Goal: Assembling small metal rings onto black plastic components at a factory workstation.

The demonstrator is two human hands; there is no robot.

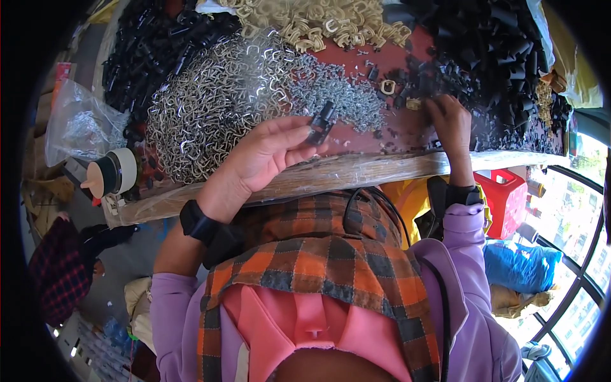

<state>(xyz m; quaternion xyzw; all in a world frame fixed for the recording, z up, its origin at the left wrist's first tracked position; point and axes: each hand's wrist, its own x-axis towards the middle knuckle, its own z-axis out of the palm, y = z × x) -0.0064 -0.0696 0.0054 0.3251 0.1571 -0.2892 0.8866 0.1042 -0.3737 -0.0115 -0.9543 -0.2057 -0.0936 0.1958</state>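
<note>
- Black plastic part (323,121), narrow and elongated, held tilted over the near edge of a grey-silver heap of tiny metal screws (340,92), upper end leaning to the right.
- Gripped by the left hand (267,153), just on the near-left side of the heap: thumb and forefinger closed on the part, remaining fingers loosely curled beneath.
- To the right of the heap, the right hand (450,121), fingers bent and pointing down at scattered small black plastic bits (402,97); blurred there, so impossible to say how far apart the fingertips are or whether anything is between them.
- Just right of the heap, near those bits, one pale beige squarish plastic ring (387,87) and a small yellowish piece (414,104).
- Directly left of the heap, touching it, a broad mound of shiny U-shaped metal loops (210,105).
- Beyond the heap, a pile of beige plastic clips (318,25).
- Far left beyond the heap, black tubular plastic pieces (165,48); far right, larger black plastic pieces (503,54).
- Under the heap, a dark red tabletop (417,48); on its near side, a pale wooden edge wrapped in clear film (318,170).
- Well left of the heap, a crumpled clear plastic bag (83,124).
</note>
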